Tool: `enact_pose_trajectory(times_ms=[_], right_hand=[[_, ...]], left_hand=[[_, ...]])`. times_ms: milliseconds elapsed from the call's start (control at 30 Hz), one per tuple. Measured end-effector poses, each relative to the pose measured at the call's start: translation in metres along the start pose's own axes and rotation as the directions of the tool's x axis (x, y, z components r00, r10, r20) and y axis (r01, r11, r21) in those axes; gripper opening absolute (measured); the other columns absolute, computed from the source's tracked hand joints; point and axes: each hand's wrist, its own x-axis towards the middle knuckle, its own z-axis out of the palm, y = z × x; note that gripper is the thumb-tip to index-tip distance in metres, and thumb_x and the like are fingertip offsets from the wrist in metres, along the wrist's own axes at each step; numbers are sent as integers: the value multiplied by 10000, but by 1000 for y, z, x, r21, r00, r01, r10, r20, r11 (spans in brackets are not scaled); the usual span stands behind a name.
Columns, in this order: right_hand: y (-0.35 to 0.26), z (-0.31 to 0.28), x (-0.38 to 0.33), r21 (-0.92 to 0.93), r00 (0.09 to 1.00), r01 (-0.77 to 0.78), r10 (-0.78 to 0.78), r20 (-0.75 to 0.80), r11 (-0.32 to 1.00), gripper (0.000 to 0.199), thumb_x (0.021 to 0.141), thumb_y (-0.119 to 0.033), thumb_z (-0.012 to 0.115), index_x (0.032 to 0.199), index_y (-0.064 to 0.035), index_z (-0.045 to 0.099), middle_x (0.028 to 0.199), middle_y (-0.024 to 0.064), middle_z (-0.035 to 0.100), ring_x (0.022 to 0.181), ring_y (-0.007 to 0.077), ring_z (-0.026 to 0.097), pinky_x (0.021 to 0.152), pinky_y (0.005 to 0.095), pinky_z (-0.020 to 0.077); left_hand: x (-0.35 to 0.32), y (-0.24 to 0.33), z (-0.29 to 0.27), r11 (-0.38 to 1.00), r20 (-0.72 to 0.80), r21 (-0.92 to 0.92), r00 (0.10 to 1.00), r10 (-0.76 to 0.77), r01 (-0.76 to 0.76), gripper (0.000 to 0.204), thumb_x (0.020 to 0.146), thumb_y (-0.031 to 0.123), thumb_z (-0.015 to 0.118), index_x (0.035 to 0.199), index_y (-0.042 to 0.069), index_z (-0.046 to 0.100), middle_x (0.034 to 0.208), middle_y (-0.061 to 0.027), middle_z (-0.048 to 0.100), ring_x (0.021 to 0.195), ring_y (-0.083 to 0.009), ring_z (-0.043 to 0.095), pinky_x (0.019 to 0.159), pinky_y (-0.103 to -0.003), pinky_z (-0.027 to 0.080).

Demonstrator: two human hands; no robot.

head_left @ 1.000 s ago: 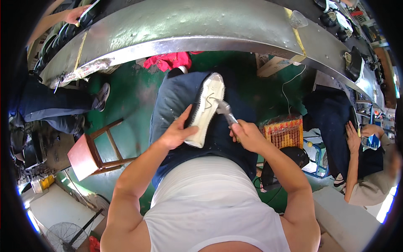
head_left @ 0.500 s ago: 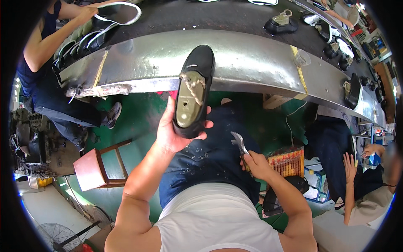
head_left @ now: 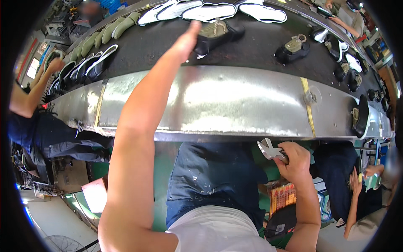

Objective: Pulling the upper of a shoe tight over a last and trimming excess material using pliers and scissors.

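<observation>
At the far side of the metal ledge, my left hand (head_left: 187, 44) reaches over the dark belt and is closed at the heel of a black shoe (head_left: 221, 36). Most of its fingers are hidden. An olive shoe last with a cord loop fills the shoe, whose toe points right. Near the ledge's front edge, my right hand (head_left: 295, 162) is wrapped around the handles of metal lasting pincers (head_left: 269, 149). Their head faces left, apart from the ledge.
The metal ledge (head_left: 210, 105) runs across in front of me. Behind it, the dark belt (head_left: 155, 46) carries white-soled pieces (head_left: 210, 11), olive lasts (head_left: 110, 30) and another black shoe (head_left: 293, 49). A clear cup (head_left: 311, 97) stands on the ledge. Co-workers are at both sides.
My left hand has carried the black shoe forward from above my lap to the belt, turning its toe rightward. My right hand has moved up and right with the pincers.
</observation>
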Motion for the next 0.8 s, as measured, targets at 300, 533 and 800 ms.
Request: enact_pose_trajectory(times_ms=[300,533,800], right_hand=[[70,22,75,-306,990,65,-99,-97,950,442,571,-32,759,981,-60,597,924,106,635,850,318,615,764,432,440],[91,39,89,-296,998,19,-37,-55,955,432,648,-116,753,1018,-54,539,899,129,585,798,333,571,786,479,409],[87,34,97,-308,992,-117,125,5,944,429,756,-317,808,939,-49,528,843,111,550,723,312,564,695,468,416]], left_hand=[[110,-33,-46,803,-268,530,845,463,-272,606,1019,487,431,1301,-30,571,1324,-254,586,1258,-386,538,1059,-417,412],[237,-74,-298,454,-601,796,614,512,400,984,821,607,644,1394,-142,361,1440,-343,378,1368,-456,346,1144,-488,293],[328,-56,-420,330,-578,813,729,366,479,1226,650,886,607,1386,-87,485,1525,-300,324,1445,-418,274,1122,-517,312]])
